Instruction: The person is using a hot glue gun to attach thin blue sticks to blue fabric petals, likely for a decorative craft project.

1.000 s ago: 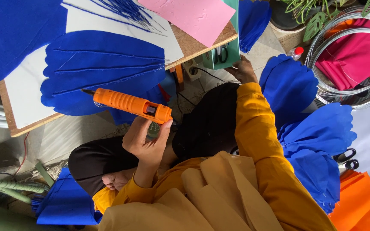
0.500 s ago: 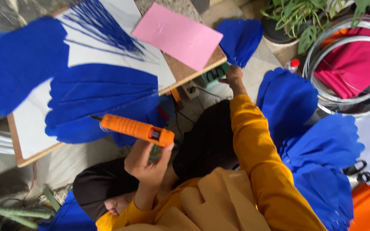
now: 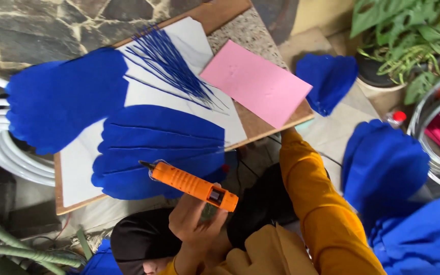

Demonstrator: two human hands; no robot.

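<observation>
The left hand is wrapped tight around an orange glue gun above a blue paper petal.

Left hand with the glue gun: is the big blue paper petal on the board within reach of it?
Probably yes. The left hand grips the orange glue gun, and its nozzle already lies over the blue paper petal. Nothing sits between them.

The glue gun is bright orange with a black nozzle tip and a dark patch near its rear end. Just above the glue gun lies a deep blue paper petal, creased in darker lines, on a white sheet. Up and right of the glue gun, the card is plain pink. The sleeve is mustard yellow.
</observation>
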